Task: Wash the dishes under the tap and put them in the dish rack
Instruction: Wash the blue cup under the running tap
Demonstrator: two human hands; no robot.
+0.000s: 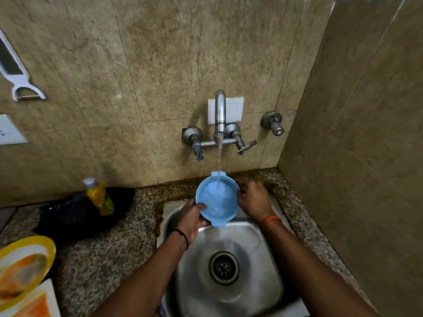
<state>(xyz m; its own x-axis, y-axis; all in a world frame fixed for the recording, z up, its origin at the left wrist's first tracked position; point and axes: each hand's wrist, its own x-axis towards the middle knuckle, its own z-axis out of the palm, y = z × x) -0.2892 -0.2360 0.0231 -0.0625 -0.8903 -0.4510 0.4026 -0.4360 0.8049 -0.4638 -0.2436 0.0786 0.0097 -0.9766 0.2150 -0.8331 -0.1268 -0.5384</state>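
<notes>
A: Rinsing now. I'm holding the blue bowl (217, 199) under the tap (220, 110), water running straight into it, over the steel sink (263, 271).

B: Hands?

A: Left hand (191, 219) is gripping the near-left rim, thumb hooked inside. Right hand (251, 199) is cupping the far-right side, fingers curled on the edge. So both are clamped on the bowl, approx. opposite each other.

B: Next?

A: I'm thinking tip it, drain it, then carry it to the rack, but no rack in view, so I can't say which way.

B: Surroundings?

A: Speckled granite counter (109, 248) is running left of my left hand, w/ a yellow soap bottle (100, 197) and a yellow plate (25, 268) beyond it. Tan tiled wall (160, 53) ahead.
</notes>
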